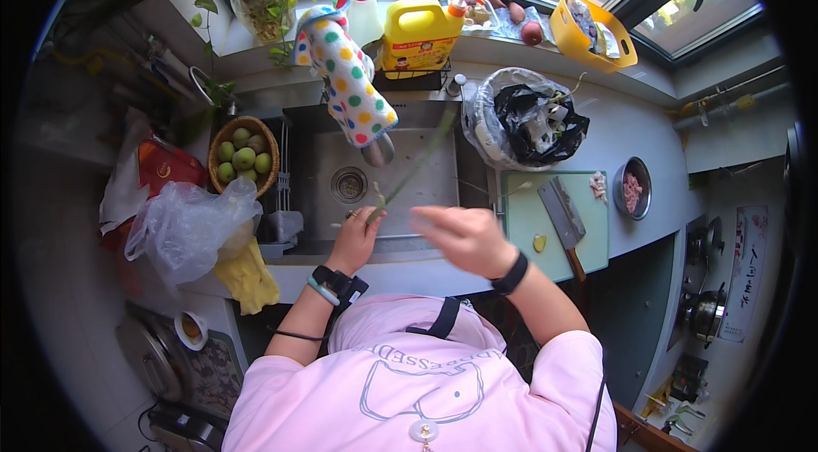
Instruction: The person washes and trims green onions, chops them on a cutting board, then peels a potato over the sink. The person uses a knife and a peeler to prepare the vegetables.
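Note:
Over the front edge of the metal sink (409,196), my left hand (355,240) holds a long green stalk, perhaps a scallion (409,174), which slants up and right across the basin. Blurred by motion, my right hand (465,235) is to the right of it with fingers extended and nothing seen in them. A thin pale-ended stalk (511,190) lies across the sink's right edge and the green cutting board (524,235). On that board are a cleaver (562,212), a small yellowish slice (540,242) and pale meat pieces (598,187).
A bag-lined bin (479,126) stands behind the board, and a metal bowl of raw meat (632,189) to its right. A polka-dot cloth (351,81) covers the faucet. Left of the sink are a basket of green fruit (244,155), a plastic bag (185,228) and a yellow cloth (250,279).

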Demonstrator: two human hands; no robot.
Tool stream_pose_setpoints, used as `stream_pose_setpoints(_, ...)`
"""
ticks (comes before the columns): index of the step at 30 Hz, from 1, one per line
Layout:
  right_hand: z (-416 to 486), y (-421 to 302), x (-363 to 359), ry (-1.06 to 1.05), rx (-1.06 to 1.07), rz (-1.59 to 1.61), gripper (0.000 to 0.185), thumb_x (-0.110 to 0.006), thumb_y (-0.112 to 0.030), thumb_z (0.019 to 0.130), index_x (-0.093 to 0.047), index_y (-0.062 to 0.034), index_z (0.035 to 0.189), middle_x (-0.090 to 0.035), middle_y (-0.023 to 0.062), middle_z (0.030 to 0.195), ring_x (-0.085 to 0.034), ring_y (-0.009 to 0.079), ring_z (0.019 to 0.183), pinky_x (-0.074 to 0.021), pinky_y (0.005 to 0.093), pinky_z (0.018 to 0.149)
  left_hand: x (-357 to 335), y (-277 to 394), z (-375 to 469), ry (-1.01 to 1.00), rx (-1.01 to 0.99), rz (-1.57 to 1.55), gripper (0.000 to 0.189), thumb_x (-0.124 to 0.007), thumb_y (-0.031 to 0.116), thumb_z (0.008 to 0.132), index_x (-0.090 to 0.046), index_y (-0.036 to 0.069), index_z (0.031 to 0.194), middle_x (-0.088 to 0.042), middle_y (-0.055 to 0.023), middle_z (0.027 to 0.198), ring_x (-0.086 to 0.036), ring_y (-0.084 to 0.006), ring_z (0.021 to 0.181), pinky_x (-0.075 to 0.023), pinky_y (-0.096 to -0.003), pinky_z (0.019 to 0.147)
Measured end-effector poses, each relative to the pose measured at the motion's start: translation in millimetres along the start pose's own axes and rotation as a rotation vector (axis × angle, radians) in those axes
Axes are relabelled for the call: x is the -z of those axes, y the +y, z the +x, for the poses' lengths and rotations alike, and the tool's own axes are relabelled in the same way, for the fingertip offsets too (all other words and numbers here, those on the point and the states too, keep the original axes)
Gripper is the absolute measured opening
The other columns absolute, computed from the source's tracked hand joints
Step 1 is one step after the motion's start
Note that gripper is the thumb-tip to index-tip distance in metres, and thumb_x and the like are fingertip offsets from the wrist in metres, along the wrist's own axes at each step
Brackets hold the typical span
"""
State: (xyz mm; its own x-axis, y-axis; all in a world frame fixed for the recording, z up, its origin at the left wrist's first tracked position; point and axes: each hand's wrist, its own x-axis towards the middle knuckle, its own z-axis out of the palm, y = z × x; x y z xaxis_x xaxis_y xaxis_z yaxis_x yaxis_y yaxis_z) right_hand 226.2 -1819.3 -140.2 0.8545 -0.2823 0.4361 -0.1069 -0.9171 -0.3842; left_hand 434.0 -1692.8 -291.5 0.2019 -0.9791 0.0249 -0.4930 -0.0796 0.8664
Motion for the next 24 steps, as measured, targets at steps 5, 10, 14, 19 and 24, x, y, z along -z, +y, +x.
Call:
stream_pose_setpoints(5, -2.6, -2.3, -59.8, -0.325, -0.097, -0.343, 0.032, -0.062, -0.014, 0.081, -0.066, -0.0037, 0.111, -0.054, 0.0031, 0.083, -0.061, 0.0166, 0.077, -0.0527, 0.0293, 0.058, -15.5, 13.9, 2.0, -0.02, -0.049, 0.311, 0.02, -0.058, 0.019, 0.094, -0.062, 0.01, 0.111, -0.066, -0.0148, 0.096, -0.064, -0.0344, 0.091, -0.0494, -0.0457, 0.075)
stream_pose_setpoints(10, -31.5, 31.2, -80.4, -0.302, -0.038, -0.248, 0.009, -0.061, -0.012, 0.081, -0.062, -0.0059, 0.088, -0.057, 0.0056, 0.085, -0.063, 0.0224, 0.078, -0.0542, 0.033, 0.062, -13.7, 20.8, 8.1, -0.012, -0.106, 0.416, 0.021, -0.061, 0.022, 0.093, -0.065, 0.011, 0.11, -0.067, -0.0111, 0.088, -0.066, -0.0326, 0.083, -0.0506, -0.046, 0.071)
stream_pose_setpoints(14, -35.9, 42.2, -121.7, -0.29, -0.367, -0.348, 0.012, -0.064, -0.01, 0.076, -0.059, -0.0057, 0.086, -0.063, 0.0114, 0.082, -0.068, 0.0267, 0.077, -0.0563, 0.0346, 0.065, -25.3, 29.5, 11.1, -0.079, 0.017, 0.57, 0.016, -0.06, 0.024, 0.093, -0.067, 0.011, 0.099, -0.068, -0.0102, 0.081, -0.067, -0.0331, 0.074, -0.0516, -0.0468, 0.064)
stream_pose_setpoints(19, -34.3, 80.9, -148.7, -0.274, -0.874, -0.4, 0.005, -0.061, -0.003, 0.079, -0.065, -0.0054, 0.077, -0.069, 0.0166, 0.074, -0.071, 0.0333, 0.073, -0.059, 0.0407, 0.065, -24.6, 40.2, 13.8, -0.122, 0.278, 0.757, 0.016, -0.057, 0.024, 0.094, -0.068, 0.012, 0.09, -0.069, -0.0114, 0.079, -0.069, -0.0333, 0.075, -0.0528, -0.0466, 0.062)
stream_pose_setpoints(24, -49.8, 115.3, -107.7, -0.033, -0.684, 0.005, 0.013, -0.053, 0.002, 0.086, -0.058, -0.0033, 0.097, -0.066, 0.0178, 0.096, -0.064, 0.0382, 0.094, -0.0515, 0.0446, 0.08, 26.8, 48.1, -5.4, -0.11, 0.218, 0.692, 0.019, -0.056, 0.028, 0.095, -0.066, 0.012, 0.091, -0.068, -0.0145, 0.077, -0.068, -0.0362, 0.075, -0.0515, -0.0496, 0.064)
